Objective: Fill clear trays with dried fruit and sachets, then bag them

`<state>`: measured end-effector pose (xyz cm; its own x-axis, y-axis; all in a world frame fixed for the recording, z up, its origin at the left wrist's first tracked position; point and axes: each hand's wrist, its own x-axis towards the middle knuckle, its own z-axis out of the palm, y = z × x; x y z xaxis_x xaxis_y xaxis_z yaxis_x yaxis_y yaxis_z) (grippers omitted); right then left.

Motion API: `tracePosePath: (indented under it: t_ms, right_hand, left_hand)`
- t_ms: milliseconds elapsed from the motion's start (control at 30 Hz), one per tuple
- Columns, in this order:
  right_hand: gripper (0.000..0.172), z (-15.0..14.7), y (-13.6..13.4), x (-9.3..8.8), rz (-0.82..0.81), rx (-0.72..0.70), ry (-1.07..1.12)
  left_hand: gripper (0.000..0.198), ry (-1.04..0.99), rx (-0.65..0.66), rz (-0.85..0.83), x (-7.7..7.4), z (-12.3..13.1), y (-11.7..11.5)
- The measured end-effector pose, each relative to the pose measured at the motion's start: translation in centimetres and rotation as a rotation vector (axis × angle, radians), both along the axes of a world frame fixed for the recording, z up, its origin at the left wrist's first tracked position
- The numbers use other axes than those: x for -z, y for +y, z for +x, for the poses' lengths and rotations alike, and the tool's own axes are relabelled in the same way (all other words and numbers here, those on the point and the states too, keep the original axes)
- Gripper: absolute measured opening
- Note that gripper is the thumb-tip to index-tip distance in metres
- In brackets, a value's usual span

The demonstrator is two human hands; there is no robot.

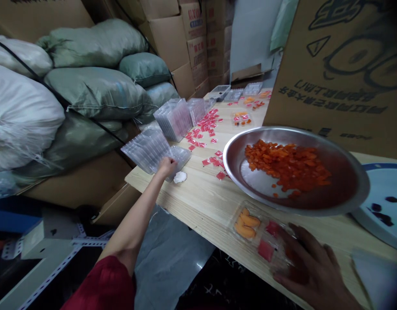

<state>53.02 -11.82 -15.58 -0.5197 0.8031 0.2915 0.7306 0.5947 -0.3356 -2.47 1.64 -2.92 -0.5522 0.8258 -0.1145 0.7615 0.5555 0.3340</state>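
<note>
My left hand (168, 167) is closed at the front end of a row of thin clear plastic trays (147, 148). Its fingers pinch the edge of a clear tray (179, 156) that lies by the row; the fingertips are partly hidden. A small crumpled white piece (180, 177) lies beside this hand. Across the right end of a filled clear tray (232, 224) spreads my right hand (314, 269), thumb and fingers around its sides, somewhat blurred. Orange curved pieces (246, 224) lie in its left compartment, red square packets (266, 250) in the middle; my hand covers the rest.
A steel bowl (231, 159) of small orange-red pieces stands right of centre, before a large carton (334, 86). Red packets (208, 122) lie scattered along the wooden table (198, 202). Behind it are more clear trays (174, 118) and stuffed sacks (98, 90). A white tub (386, 185) stands right.
</note>
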Motion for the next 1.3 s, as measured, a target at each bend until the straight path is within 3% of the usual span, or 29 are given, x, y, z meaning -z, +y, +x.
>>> tracePosePath:
  t_ms: [133, 333, 533, 700, 800, 867, 933, 1033, 1100, 1167, 1300]
  right_hand:
    - [0.103, 0.1, 0.0, 0.2, 0.002, -0.01, -0.01]
    - [0.104, 0.3, -0.2, 0.6, -0.012, 0.01, -0.021]
    - [0.096, 0.1, -0.2, 0.2, 0.0, 0.006, -0.039]
    - [0.089, 0.0, -1.1, -0.5, 0.034, 0.029, -0.009]
    - [0.066, -0.2, -2.3, -2.5, 0.006, -0.002, 0.117]
    - [0.053, -1.0, -3.1, -5.2, -0.094, -0.037, 0.231]
    - [0.05, -2.5, -3.8, -8.8, -0.225, -0.024, 0.368]
    - [0.066, -5.8, -4.0, -14.0, -0.423, 0.14, 0.595]
    - [0.085, -8.0, -3.5, -16.0, -0.512, 0.205, 0.858]
    - [0.092, -9.5, -3.1, -16.5, -0.69, 0.249, 1.142]
    - [0.074, -9.7, -3.0, -14.7, -0.944, 0.354, 1.474]
  left_hand:
    - [0.02, 0.134, 0.022, 0.005, -0.4, 1.0, -0.2]
    - [0.027, 0.315, 0.086, 0.137, -1.8, 1.0, -2.3]
    - [0.027, 0.369, 0.12, 0.267, -3.4, 0.6, -3.2]
    - [0.022, 0.339, 0.123, 0.417, -6.1, 1.4, -3.7]
    - [0.017, 0.29, 0.158, 0.492, -8.4, 3.2, -6.1]
    - [0.018, 0.126, 0.236, 0.54, -10.1, 5.5, -8.7]
    - [0.023, -0.208, 0.361, 0.531, -11.6, 8.5, -11.7]
    - [0.028, -0.792, 0.514, 0.321, -12.7, 13.7, -15.5]
    - [0.028, -1.123, 0.528, 0.14, -12.3, 17.0, -17.0]
    - [0.029, -1.382, 0.477, 0.003, -11.1, 19.6, -17.7]
    - [0.034, -1.61, 0.319, -0.019, -7.8, 22.7, -18.7]
